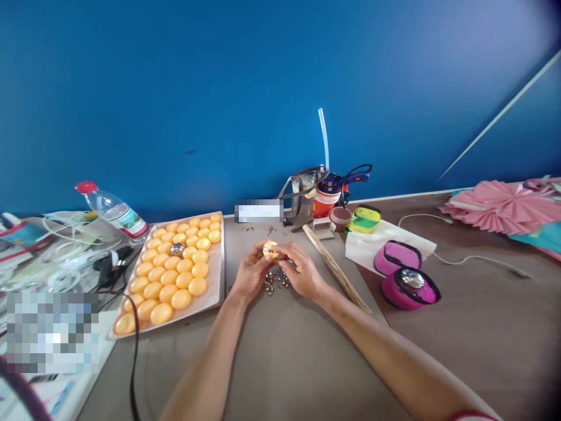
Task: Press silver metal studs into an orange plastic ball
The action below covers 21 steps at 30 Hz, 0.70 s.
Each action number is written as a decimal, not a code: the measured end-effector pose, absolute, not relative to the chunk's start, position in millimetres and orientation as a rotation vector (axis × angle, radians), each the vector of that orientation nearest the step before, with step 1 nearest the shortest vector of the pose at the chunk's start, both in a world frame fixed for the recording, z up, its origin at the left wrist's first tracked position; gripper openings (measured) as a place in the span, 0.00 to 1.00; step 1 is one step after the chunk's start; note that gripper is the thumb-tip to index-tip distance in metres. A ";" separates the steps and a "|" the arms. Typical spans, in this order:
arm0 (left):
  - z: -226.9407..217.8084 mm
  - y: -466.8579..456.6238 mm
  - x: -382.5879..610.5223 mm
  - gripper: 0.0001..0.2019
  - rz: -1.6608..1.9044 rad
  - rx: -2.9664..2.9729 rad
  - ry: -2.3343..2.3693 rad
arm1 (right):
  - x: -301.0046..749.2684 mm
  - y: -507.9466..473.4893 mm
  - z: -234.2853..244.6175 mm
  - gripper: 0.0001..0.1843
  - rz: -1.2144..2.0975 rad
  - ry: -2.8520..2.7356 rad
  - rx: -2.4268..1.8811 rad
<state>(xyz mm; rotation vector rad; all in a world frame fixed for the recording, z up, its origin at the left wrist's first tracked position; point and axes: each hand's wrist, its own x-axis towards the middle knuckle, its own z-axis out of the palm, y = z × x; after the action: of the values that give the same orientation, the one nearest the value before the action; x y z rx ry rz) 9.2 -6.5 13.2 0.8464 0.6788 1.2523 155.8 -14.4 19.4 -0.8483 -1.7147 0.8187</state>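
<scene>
Between my hands, above the grey work surface, is a small orange ball (270,248) with silvery bits on its near side. My left hand (253,272) is closed round the ball's left and lower side, thumb in front. Fingers of my right hand (303,272) are pinched together at the ball's right side; whether they grip the ball or a tiny piece against it is hidden. Just below my fingers lies a loose pile of small shiny silver pieces (269,285). To the left, a white tray (214,295) holds rows of similar orange balls (170,278) and one silver-covered ball (177,249).
A wooden strip (337,272) lies right of my hands. Behind stand a jar (302,199) and a red cup (326,203) with tools. Pink-and-black bands (409,295) sit at right. A bottle (116,213) leans behind the tray; a dark cable (135,356) hangs in front.
</scene>
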 end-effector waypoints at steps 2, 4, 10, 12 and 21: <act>12.7 -6.7 9.7 0.15 1.260 0.846 0.694 | 156.3 -13.2 18.2 0.21 0.797 -1.730 -0.846; 11.6 -6.8 10.0 0.15 1.262 0.847 0.700 | 156.7 -12.4 17.2 0.21 0.787 -1.730 -0.847; 9.0 -7.1 10.1 0.16 1.264 0.850 0.717 | 156.7 -13.2 18.2 0.23 0.772 -1.737 -0.853; 7.9 -7.4 10.0 0.16 1.264 0.844 0.732 | 156.6 -13.6 18.5 0.23 0.767 -1.745 -0.853; 5.9 -8.1 9.1 0.15 1.266 0.817 0.740 | 155.6 -14.7 18.3 0.23 0.829 -1.735 -0.874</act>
<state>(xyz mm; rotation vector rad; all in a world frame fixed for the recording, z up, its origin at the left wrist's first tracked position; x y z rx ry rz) 9.1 -8.1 5.9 0.8171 0.7397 1.2663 155.6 -14.7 18.3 -0.8743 -1.7348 0.8288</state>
